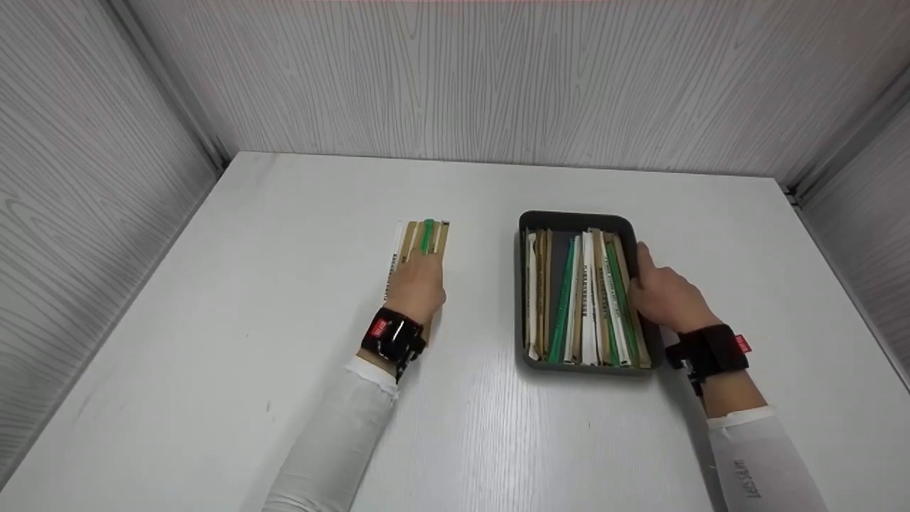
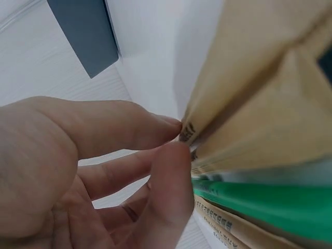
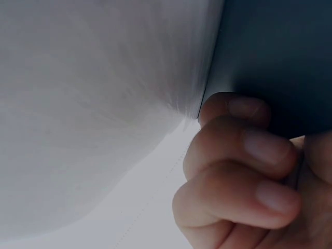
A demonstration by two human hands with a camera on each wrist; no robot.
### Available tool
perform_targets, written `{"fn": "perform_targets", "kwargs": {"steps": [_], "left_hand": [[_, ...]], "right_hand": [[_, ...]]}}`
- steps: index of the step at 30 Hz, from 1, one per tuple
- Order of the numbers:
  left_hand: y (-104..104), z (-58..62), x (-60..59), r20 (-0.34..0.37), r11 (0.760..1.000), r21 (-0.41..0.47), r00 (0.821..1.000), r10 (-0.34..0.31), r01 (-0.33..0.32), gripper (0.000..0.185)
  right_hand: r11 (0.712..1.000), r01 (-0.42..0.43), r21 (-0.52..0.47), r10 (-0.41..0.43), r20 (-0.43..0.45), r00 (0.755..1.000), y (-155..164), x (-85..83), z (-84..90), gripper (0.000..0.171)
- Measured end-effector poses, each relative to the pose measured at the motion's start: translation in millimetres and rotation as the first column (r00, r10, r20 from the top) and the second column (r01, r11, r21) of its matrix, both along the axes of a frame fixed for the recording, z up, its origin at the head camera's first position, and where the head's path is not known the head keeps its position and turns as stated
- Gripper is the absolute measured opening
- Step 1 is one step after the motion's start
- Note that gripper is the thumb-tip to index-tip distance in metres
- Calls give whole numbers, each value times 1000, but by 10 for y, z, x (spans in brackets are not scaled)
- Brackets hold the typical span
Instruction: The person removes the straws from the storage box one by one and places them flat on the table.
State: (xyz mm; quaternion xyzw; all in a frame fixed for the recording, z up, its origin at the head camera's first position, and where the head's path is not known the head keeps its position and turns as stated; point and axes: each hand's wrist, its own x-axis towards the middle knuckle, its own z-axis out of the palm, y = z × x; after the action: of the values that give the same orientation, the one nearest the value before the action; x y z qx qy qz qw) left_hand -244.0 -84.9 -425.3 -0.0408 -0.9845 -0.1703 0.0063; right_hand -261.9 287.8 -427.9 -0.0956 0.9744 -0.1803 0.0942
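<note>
- The left hand lies palm down on a small stack of booklets set on the white table, well left of the dark tray. The forearm runs straight up from the lower edge in a white sleeve.
- In the left wrist view, the thumb and fingers meet at the edge of the tan covers, pinching the stack. A green booklet sits among the tan ones.
- The right hand rests against the tray's right wall, with its thumb over the rim. In the right wrist view, the fingers are curled against the dark side, gripping it.
- The tray holds a row of thin booklets standing on edge: tan, white and green.
- Each wrist wears a black band with a red tag, its print too small to read. The right sleeve carries grey lettering I can't make out. Dark print runs along the booklet spines, also illegible.
</note>
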Motion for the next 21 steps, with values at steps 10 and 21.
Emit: {"fn": "perform_targets", "kwargs": {"steps": [10,21], "left_hand": [[33,111,-15,6,1000,23,1000,6,-6,35],[425,598,-76,-76,985,13,982,-173,174,10]], "right_hand": [[1000,8,-2,-8,9,1000,-2,6,0,69],[1000,5,20,-5,20,1000,-21,-1,26,69]]}}
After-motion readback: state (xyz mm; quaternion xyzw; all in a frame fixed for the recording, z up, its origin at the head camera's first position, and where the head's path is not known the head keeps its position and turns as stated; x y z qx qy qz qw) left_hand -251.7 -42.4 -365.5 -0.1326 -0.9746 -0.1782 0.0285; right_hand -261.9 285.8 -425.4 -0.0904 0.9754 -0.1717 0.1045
